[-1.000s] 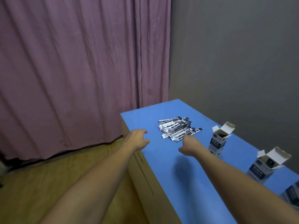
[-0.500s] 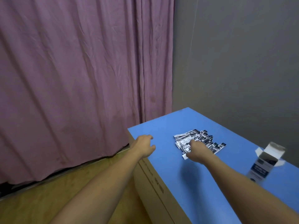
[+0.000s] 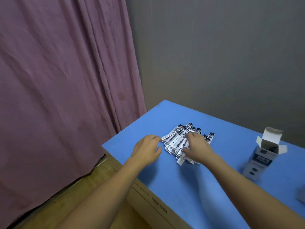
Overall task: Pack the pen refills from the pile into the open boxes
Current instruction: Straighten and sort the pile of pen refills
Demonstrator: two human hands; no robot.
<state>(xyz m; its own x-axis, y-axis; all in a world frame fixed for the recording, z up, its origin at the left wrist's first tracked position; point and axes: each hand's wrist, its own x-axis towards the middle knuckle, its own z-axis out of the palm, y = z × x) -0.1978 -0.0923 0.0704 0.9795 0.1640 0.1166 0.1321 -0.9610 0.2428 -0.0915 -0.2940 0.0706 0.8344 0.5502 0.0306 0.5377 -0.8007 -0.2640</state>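
Pile of black-and-white packaged pen refills (image 3: 183,141) sits mid blue surface (image 3: 189,184). Right hand (image 3: 197,150) lies on top, fingers curled into the packets. Left hand (image 3: 146,150) rests just beside the pile, fingers loose, holding nothing. Open white-flapped grey box (image 3: 262,156) stands upright well to the right.

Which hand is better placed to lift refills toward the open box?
Probably the right hand: it lies on the pile of refills, nearer the open box. The left hand sits at the pile's far edge.
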